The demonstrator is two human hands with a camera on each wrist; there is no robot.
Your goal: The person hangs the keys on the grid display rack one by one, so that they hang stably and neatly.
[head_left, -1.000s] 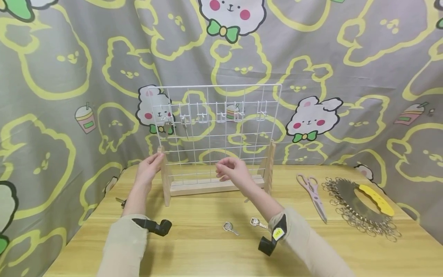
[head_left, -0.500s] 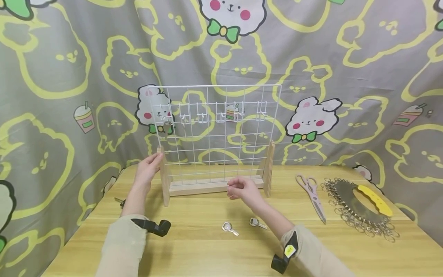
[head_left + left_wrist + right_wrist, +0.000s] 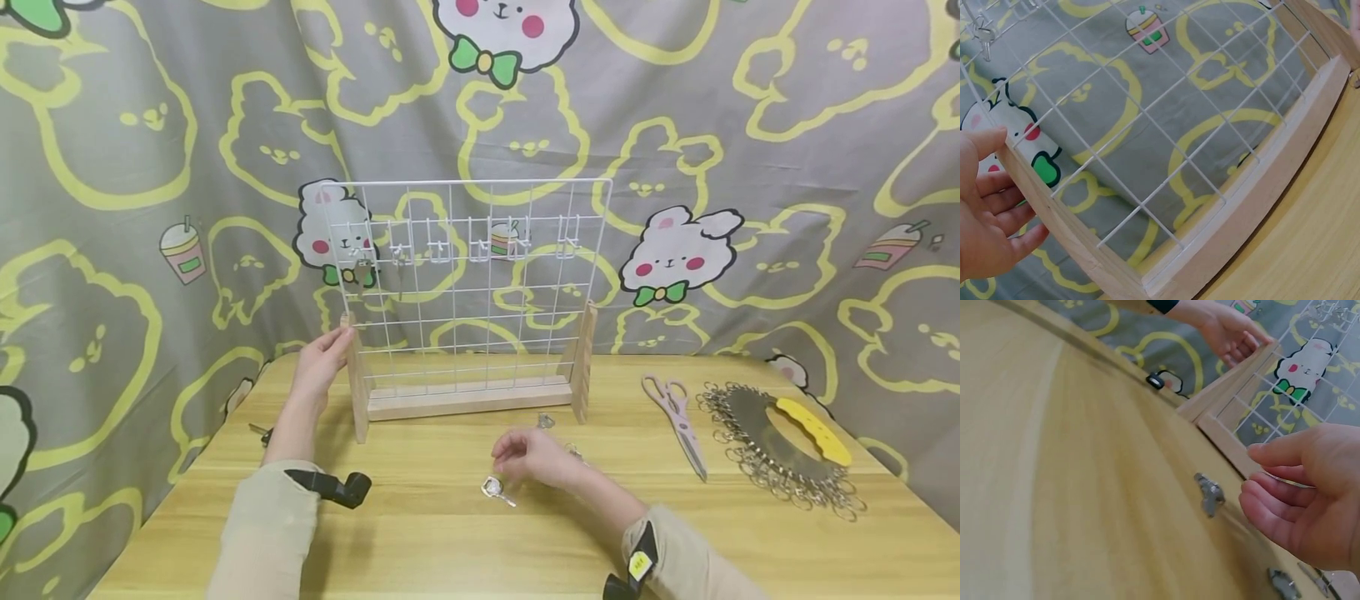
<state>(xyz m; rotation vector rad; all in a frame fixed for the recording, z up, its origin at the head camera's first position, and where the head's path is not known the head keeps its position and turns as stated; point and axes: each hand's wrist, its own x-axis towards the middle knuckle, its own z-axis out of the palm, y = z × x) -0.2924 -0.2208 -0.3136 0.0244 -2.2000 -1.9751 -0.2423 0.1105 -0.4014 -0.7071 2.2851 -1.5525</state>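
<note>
A white wire grid rack [image 3: 471,291] stands on the table in a wooden base, with a row of white hooks. Keys [image 3: 363,268] hang from the two leftmost hooks. My left hand [image 3: 321,360] holds the top of the left wooden post [image 3: 1054,219], thumb on its tip and fingers along its outer side. Low over the table, my right hand [image 3: 536,457] has loosely bent fingers with nothing between them. A silver key [image 3: 493,489] lies just by its fingertips. Another key [image 3: 1283,583] lies beyond, partly hidden by the hand in the head view.
A small metal piece [image 3: 545,421] lies in front of the rack's base. To the right are pink scissors [image 3: 677,425] and a ring-fringed metal piece with a yellow handle [image 3: 813,432]. A dark key [image 3: 261,433] lies left of the left forearm. A patterned curtain [image 3: 675,100] hangs behind.
My right hand has come down from in front of the grid toward the table and the silver key. My left hand stays on the post.
</note>
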